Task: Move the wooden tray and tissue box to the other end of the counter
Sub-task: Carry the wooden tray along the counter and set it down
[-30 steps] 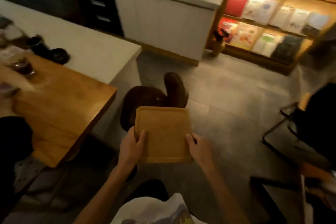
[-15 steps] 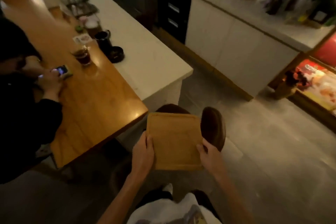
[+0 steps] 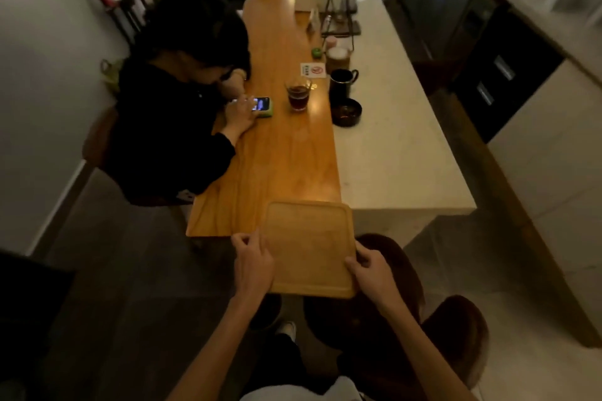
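Both hands, left hand (image 3: 253,259) and right hand (image 3: 371,272), pinch opposite edges of the square pale wooden tray (image 3: 309,247), its far edge over the orange-brown wooden counter's (image 3: 286,166) near end. Set down this shallowly, it may tip off the edge.

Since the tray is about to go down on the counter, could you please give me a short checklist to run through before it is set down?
1. Grip: left hand and right hand each hold a side edge of the wooden tray: ok.
2. Tray level and nothing on it: ok.
3. Landing spot: the near end of the wooden counter is bare: ok.
4. Tray over the counter: only its far edge overlaps the counter end, the rest hangs beyond it: not ok.
5. Clearance from the seated person's phone and the glass of dark drink: both sit well up the counter: ok.
6. Tissue box already moved: cannot tell.
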